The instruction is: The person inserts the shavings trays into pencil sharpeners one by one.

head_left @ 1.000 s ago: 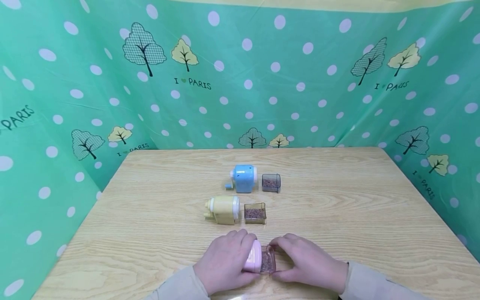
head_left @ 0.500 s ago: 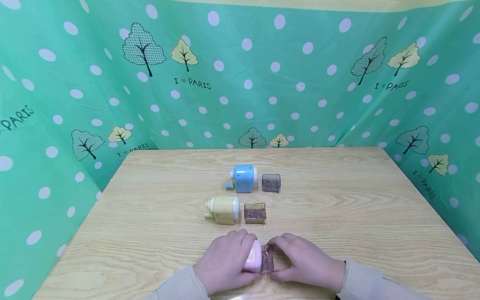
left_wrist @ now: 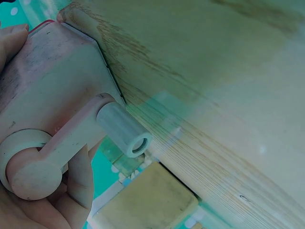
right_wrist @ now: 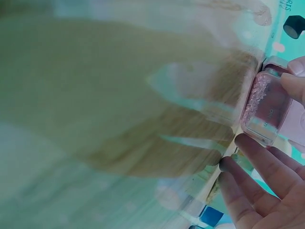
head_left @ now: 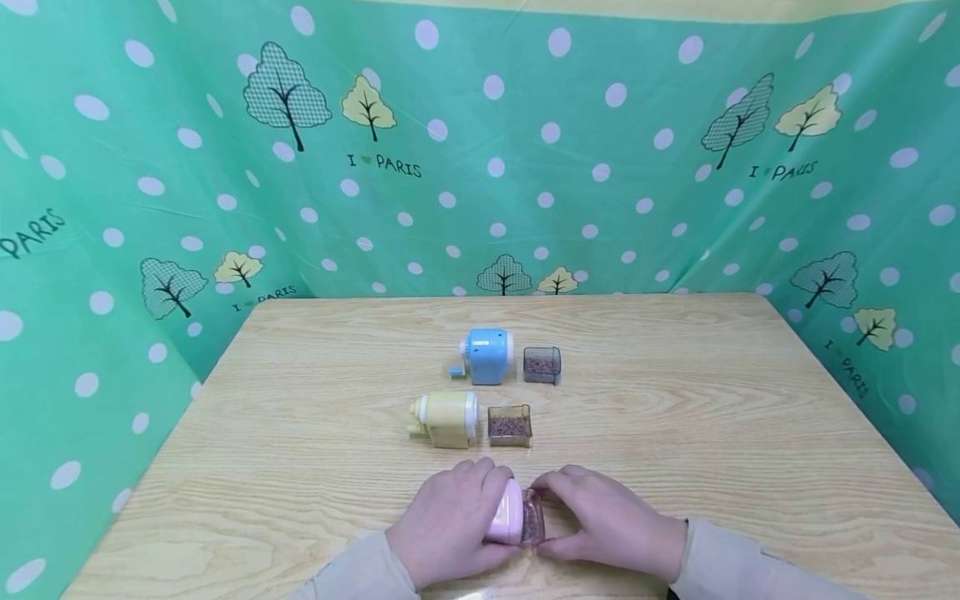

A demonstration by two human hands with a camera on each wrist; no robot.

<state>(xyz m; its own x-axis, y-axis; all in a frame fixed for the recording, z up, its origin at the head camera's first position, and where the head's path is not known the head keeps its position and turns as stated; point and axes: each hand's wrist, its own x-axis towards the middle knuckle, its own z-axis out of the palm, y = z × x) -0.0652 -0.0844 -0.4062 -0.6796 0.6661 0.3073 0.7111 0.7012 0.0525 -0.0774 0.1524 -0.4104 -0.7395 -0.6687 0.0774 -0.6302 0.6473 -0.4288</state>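
My left hand point(head_left: 450, 525) grips a pink pencil sharpener point(head_left: 507, 517) near the table's front edge. Its crank handle point(left_wrist: 125, 129) points outward in the left wrist view. On the sharpener's right side is a clear pinkish shavings drawer point(head_left: 532, 518), partly inside the body, with shavings showing through its wall. My right hand point(head_left: 611, 525) holds the drawer's outer end between thumb and fingers. In the right wrist view, shavings line one side of this drawer point(right_wrist: 267, 107). Much of the sharpener's body is hidden under my left hand.
Farther back stands a yellow pencil sharpener point(head_left: 448, 419), with its shavings-filled drawer point(head_left: 510, 427) to its right. Behind them are a blue pencil sharpener point(head_left: 489, 357) and its separate drawer point(head_left: 542, 365). A green dotted curtain point(head_left: 585, 200) surrounds the wooden table point(head_left: 675, 400).
My right hand has shifted slightly left, and the drawer has slid a little deeper into the pink sharpener. My left hand has kept its grip in place.
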